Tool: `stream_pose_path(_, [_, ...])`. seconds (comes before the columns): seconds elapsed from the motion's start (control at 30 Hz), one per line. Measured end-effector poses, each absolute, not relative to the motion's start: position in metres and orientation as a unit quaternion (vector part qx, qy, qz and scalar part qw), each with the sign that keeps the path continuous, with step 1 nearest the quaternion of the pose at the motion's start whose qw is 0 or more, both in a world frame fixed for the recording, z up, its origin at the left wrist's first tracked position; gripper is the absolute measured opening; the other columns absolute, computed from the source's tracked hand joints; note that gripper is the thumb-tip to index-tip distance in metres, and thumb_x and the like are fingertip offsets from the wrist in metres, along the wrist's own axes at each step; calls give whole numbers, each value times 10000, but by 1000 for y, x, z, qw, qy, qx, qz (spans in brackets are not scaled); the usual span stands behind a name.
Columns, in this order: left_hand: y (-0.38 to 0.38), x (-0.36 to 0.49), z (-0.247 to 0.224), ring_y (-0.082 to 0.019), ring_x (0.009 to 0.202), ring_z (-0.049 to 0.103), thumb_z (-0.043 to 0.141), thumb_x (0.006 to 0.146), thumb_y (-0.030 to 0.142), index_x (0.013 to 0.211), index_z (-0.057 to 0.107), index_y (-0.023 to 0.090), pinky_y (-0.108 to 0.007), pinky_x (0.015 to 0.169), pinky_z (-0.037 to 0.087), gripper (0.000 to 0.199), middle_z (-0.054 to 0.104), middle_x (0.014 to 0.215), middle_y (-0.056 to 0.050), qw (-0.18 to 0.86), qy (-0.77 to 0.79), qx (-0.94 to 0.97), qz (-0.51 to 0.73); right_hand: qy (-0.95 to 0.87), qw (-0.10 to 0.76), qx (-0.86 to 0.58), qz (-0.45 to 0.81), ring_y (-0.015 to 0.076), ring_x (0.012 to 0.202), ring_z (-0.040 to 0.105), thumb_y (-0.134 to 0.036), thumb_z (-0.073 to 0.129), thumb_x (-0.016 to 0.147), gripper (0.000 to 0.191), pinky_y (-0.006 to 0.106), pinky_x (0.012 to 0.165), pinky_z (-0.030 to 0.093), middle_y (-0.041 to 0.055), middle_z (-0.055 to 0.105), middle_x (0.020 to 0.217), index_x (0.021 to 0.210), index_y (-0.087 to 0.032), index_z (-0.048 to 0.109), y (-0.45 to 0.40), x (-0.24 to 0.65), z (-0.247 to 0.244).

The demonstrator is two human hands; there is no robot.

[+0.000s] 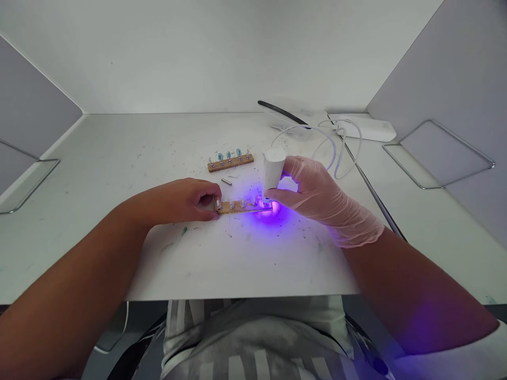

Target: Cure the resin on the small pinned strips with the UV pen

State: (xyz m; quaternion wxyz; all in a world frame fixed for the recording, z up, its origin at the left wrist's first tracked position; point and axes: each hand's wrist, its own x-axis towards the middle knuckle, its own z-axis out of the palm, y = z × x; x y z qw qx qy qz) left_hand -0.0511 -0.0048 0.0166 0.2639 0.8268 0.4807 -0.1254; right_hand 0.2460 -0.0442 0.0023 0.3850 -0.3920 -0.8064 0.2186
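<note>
White handheld lamp [273,166] throwing violet light on the 3 o'clock end of a narrow tan wooden strip [241,207] with small clear tips.
From here: bare left hand [178,200] pinches the strip's 9 o'clock end; right hand [317,189], thin translucent glove, grips the lamp. Lamp-to-strip contact: can't tell, glare. Brown wooden strip with blue tips [231,164] sits at 11 o'clock, short silver metal rod [226,181] between the strips.

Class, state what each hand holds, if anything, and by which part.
Right hand: the white lamp, by its body, down close to the glowing end. Left hand: the nearer wooden strip, by its left end.
</note>
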Motion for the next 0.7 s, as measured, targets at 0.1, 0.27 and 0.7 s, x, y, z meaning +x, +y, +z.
stream_pose_path(0.1, [-5, -52, 16, -162, 702, 506, 634, 835, 516, 1005, 671, 278, -316, 627, 373, 295, 565, 808, 12, 263, 480, 828, -123, -808, 384, -391, 216, 168, 752, 639, -257, 700, 852, 52, 339, 719, 482, 3, 703, 808, 871, -211, 687, -44, 246, 2])
stream_pose_path(0.27, [-5, -50, 18, -159, 689, 499, 625, 825, 522, 992, 668, 264, -317, 623, 376, 311, 564, 801, 9, 263, 477, 830, -123, -810, 392, -384, 209, 160, 743, 634, -243, 701, 866, 39, 325, 707, 477, -2, 706, 805, 884, -209, 694, -44, 246, 1])
stream_pose_path(0.7, [-4, -51, 17, -158, 681, 496, 626, 826, 531, 1004, 682, 263, -308, 612, 367, 327, 563, 789, 7, 261, 476, 831, -119, -805, 378, -404, 215, 165, 729, 620, -255, 693, 837, 57, 348, 711, 478, 9, 690, 796, 857, -203, 684, -44, 244, 4])
